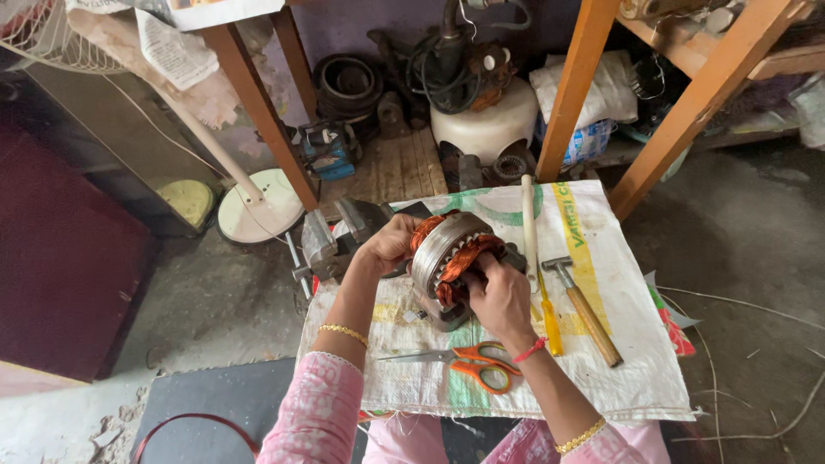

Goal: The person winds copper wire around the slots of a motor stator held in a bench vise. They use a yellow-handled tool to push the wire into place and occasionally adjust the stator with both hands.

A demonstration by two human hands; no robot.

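A round metal motor stator [447,245] with orange copper windings stands on edge on a white woven sack [601,361]. My left hand [391,245] grips its far left rim. My right hand [498,296] is closed on the near side, fingers pressed into the copper coils. Both wrists wear gold bangles, and the right also has a red thread.
On the sack lie orange-handled scissors [468,361], a yellow-handled screwdriver [548,322], a wooden-handled hammer [584,309] and a white rod [528,215]. A metal vise [331,241] sits to the left. Wooden bench legs [258,103], a fan base [258,206] and motor parts crowd the back.
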